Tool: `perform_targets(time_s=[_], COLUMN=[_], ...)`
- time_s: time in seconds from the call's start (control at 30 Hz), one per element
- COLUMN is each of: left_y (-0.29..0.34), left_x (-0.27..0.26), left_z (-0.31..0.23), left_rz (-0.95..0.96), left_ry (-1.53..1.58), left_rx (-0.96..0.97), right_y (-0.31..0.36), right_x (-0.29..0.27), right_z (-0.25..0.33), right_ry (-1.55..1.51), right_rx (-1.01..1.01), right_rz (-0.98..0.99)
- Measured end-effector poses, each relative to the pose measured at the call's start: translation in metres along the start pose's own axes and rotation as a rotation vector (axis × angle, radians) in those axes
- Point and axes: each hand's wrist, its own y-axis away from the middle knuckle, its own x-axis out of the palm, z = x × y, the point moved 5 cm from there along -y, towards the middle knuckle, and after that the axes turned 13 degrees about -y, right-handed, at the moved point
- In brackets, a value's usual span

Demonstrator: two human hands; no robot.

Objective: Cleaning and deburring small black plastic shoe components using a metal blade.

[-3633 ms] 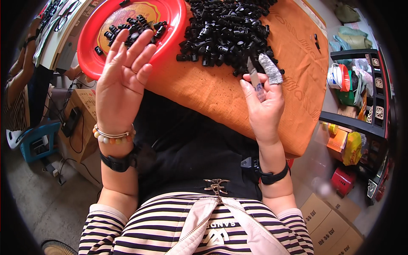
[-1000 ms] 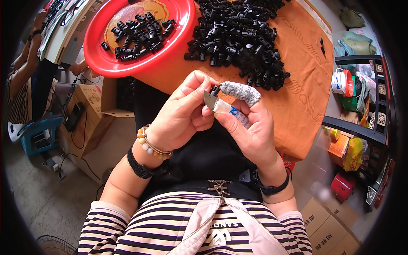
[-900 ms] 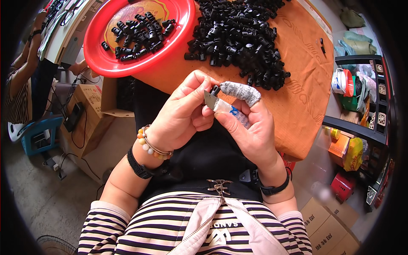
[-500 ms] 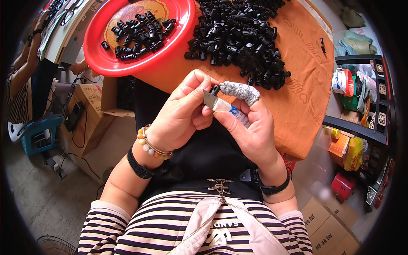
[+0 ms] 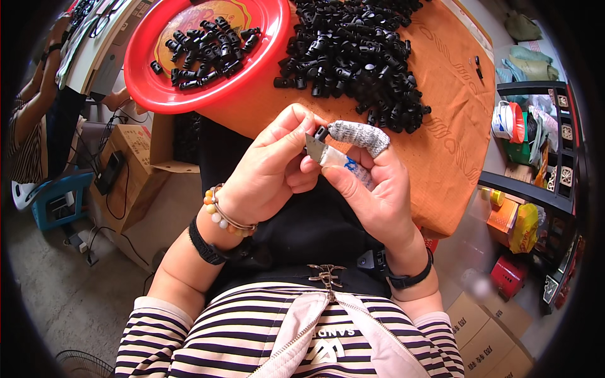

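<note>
Between the thumb and fingers of my left hand is a small black plastic part, mostly covered by the fingers. My right hand is closed round a short knife whose handle is wrapped in white and blue material. Its bare metal blade lies against or right beside the black part; exact contact is too small to tell. A grey knitted finger cover sleeves my right index finger, which reaches over the part. Both hands meet just before the near edge of the orange-covered table.
A large pile of black plastic parts lies beyond my hands. To its left, a red round tray holds more of them. Cardboard boxes and a blue stool stand at left, near another person's arm. Shelving is at right.
Both hands have shifted very slightly to the right, with the knife and the black part. The grip of each looks the same.
</note>
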Motion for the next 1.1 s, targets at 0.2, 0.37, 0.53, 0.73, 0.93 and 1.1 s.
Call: perform_targets(time_s=[0.2, 0.37, 0.53, 0.73, 0.93, 1.1], left_y=[-0.0003, 0.0006, 0.0014, 0.0026, 0.0022, 0.0026], left_x=[-0.0014, -0.0006, -0.0008, -0.0011, -0.0024, -0.0030], left_z=[0.0002, -0.0015, -0.0009, -0.0007, 0.0001, 0.0020], left_rz=[-0.026, -0.036, -0.045, -0.027, -0.010, 0.021], left_ry=[-0.019, -0.047, -0.056, -0.071, -0.059, -0.008], left_rx=[0.032, 0.033, 0.032, 0.027, 0.022, 0.009], right_y=[-0.0012, -0.0015, 0.0003, 0.0000, 0.0009, -0.0001], right_x=[0.0035, 0.0041, -0.0006, 0.0021, -0.0008, -0.0034], right_z=[0.0008, 0.0021, -0.0013, 0.0000, -0.0028, -0.0040], right_ry=[0.017, 0.006, -0.002, -0.046, -0.035, -0.012], right_rx=[0.002, -0.006, 0.066, 0.055, 0.073, 0.032], right_rz=[0.026, 0.012, 0.029, 0.016, 0.026, 0.016])
